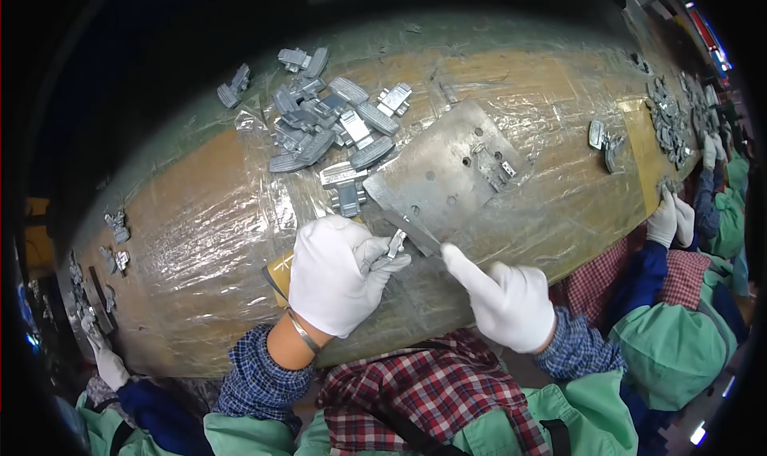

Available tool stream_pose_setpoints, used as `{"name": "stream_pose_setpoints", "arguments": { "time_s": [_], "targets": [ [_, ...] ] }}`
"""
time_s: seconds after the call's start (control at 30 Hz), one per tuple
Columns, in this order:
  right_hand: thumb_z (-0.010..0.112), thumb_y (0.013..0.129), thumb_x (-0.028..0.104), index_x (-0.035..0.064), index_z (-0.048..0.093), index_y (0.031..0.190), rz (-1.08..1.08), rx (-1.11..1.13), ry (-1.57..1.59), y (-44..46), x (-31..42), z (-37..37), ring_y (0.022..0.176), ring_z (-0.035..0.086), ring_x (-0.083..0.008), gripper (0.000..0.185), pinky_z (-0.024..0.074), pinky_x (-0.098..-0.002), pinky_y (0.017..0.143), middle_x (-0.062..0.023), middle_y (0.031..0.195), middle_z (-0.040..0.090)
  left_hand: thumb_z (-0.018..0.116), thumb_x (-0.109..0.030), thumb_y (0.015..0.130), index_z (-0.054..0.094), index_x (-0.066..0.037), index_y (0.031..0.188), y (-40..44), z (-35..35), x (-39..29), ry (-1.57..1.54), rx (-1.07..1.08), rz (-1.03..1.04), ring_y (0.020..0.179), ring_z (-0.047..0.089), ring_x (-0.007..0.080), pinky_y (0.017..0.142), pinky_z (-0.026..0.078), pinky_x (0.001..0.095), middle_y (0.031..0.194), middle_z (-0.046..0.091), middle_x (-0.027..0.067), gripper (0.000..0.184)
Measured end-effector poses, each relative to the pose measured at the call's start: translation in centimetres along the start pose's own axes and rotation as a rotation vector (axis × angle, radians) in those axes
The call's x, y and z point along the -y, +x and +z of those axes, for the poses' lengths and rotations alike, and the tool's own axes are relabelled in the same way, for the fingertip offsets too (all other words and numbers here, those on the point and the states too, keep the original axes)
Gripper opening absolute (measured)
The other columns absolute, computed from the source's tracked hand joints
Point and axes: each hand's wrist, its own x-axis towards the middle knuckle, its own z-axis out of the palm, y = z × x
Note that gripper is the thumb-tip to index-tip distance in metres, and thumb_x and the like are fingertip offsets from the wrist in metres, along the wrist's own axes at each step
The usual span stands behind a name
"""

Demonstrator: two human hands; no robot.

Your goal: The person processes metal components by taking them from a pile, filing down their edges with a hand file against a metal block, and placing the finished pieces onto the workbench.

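Note:
My left hand (339, 274), in a white glove, pinches a small metal part (396, 243) between thumb and fingers near the table's front edge. To its right, my right hand (505, 300), also gloved in white, is closed on a flat dark metal blade (417, 234), with the index finger stretched along it. The blade's far end lies close to the small part; whether they touch is hard to tell. Just beyond both hands lies a steel plate (447, 164) with round holes and a small raised fixture (491, 168). The blade's handle is hidden in my right hand.
A heap of grey metal parts (327, 120) lies beyond my left hand. More parts (669, 120) lie at the right, others (116, 226) at the far left. Co-workers' gloved hands (663, 216) show at the right and a gloved hand (108, 360) at the left.

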Motion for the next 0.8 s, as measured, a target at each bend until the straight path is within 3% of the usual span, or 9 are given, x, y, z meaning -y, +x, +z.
{"name": "stream_pose_setpoints", "arguments": {
  "time_s": [0.2,0.33,0.37,0.43,0.53,0.6,0.63,0.73,0.8],
  "targets": [
    [0.067,0.078,0.01,0.0292,0.059,0.152,0.031,0.061,-0.003,0.8,-0.3,-0.1,0.046,0.047,-0.0175,0.077,0.0458,-0.0352,0.045,-0.0015,0.062,0.034,0.089,-0.02,0.076,0.069,-0.013,0.09,0.1,0.1,0.3,-0.035,0.051,-0.031,0.077,0.061,0.03,0.071,0.046,0.0443,0.081,0.064,0.0044,0.025],
    [0.067,0.085,0.011,0.0316,0.057,0.152,0.052,-0.084,0.059,4.4,-0.8,1.6,0.049,0.057,-0.0234,0.071,0.0505,-0.0371,0.048,-0.0051,0.066,0.048,0.088,-0.021,0.077,0.069,-0.013,0.089,0.0,0.1,0.0,-0.002,-0.009,0.009,0.077,0.061,0.0299,0.07,0.046,0.0441,0.08,0.063,0.0044,0.024],
    [0.066,0.092,0.009,0.0226,0.059,0.15,0.107,-0.005,0.097,4.1,-1.0,0.6,0.056,0.064,-0.0242,0.06,0.0537,-0.0365,0.054,-0.0081,0.073,0.061,0.088,-0.021,0.077,0.069,-0.013,0.088,0.1,0.1,0.1,-0.004,-0.035,0.021,0.076,0.061,0.0298,0.07,0.046,0.044,0.08,0.063,0.0044,0.023],
    [0.064,0.097,0.009,0.0152,0.06,0.148,0.206,-0.21,0.417,3.1,-0.9,1.8,0.061,0.067,-0.0228,0.051,0.0546,-0.0339,0.058,-0.011,0.08,0.067,0.087,-0.022,0.079,0.07,-0.013,0.091,0.2,-0.1,0.4,0.001,-0.009,0.023,0.076,0.061,0.0292,0.071,0.046,0.0439,0.08,0.063,0.0038,0.023],
    [0.064,0.104,0.014,0.0018,0.066,0.138,0.435,-0.157,0.817,2.9,-0.5,0.7,0.068,0.068,-0.0141,0.036,0.0542,-0.0269,0.066,-0.0112,0.094,0.076,0.087,-0.02,0.078,0.07,-0.013,0.097,-0.3,-0.1,0.1,0.035,0.005,0.055,0.077,0.062,0.028,0.07,0.046,0.0436,0.081,0.064,0.0032,0.026],
    [0.066,0.104,0.016,0.0003,0.068,0.134,0.735,0.103,1.197,4.0,0.4,-1.4,0.07,0.067,-0.0111,0.034,0.0535,-0.0259,0.067,-0.0075,0.093,0.076,0.086,-0.018,0.076,0.07,-0.013,0.102,-0.4,-0.5,-0.4,0.1,0.003,0.129,0.078,0.063,0.0272,0.068,0.046,0.0435,0.083,0.064,0.0031,0.031],
    [0.068,0.103,0.019,-0.003,0.069,0.13,0.697,0.15,1.285,4.8,0.7,-1.3,0.074,0.064,-0.0077,0.034,0.0525,-0.0249,0.069,-0.0034,0.092,0.073,0.086,-0.017,0.074,0.07,-0.014,0.105,-0.6,-0.6,-0.7,0.143,-0.013,0.172,0.078,0.064,0.0269,0.067,0.047,0.0435,0.083,0.065,0.0032,0.035],
    [0.071,0.101,0.017,-0.0037,0.07,0.123,0.594,0.157,1.39,6.8,2.4,0.8,0.084,0.066,-0.007,0.03,0.0544,-0.025,0.076,-0.0051,0.1,0.075,0.084,-0.015,0.07,0.068,-0.013,0.125,-1.5,-1.2,-0.6,0.129,-0.016,0.177,0.082,0.066,0.0291,0.069,0.05,0.0447,0.092,0.067,0.0058,0.057],
    [0.072,0.1,0.013,-0.004,0.069,0.123,0.557,0.017,1.488,7.7,3.2,1.3,0.089,0.068,-0.0083,0.029,0.0559,-0.0259,0.08,-0.0062,0.105,0.075,0.085,-0.016,0.072,0.064,-0.011,0.136,-1.6,-1.6,0.1,0.042,-0.095,0.097,0.085,0.066,0.0305,0.075,0.053,0.0441,0.096,0.067,0.0081,0.067]
  ]
}}
